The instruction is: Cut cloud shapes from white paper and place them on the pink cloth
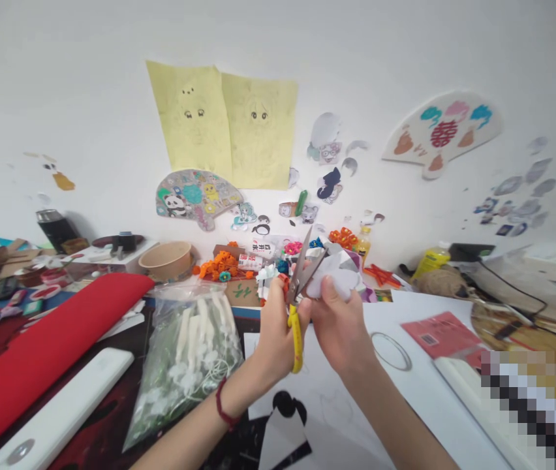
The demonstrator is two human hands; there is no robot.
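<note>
Both hands are up in front of you, close together. Left hand (275, 323) grips yellow-handled scissors (297, 290); you have the blades pointing up, spread apart. Right hand (339, 320) pinches white paper (339, 275), thumb on the near face, fingers mostly hidden. Paper sits just right of the blades; can't tell if its edge is between them. Dark red bracelet (221, 401) on your left wrist. Below you, a white sheet (351, 424) with faint pencil lines, black cutouts (284, 403) near your left forearm. Left of that forearm: clear bag (190, 365) with white and green contents, then white bar (70, 401) and long red piece (57, 362). Right of your right hand: thin ring (408, 363), red packet (442, 336). Behind your hands, orange pieces (219, 266); beige bowl (165, 261) further left. Yellow sheets (258, 137) on the wall (87, 65).
</note>
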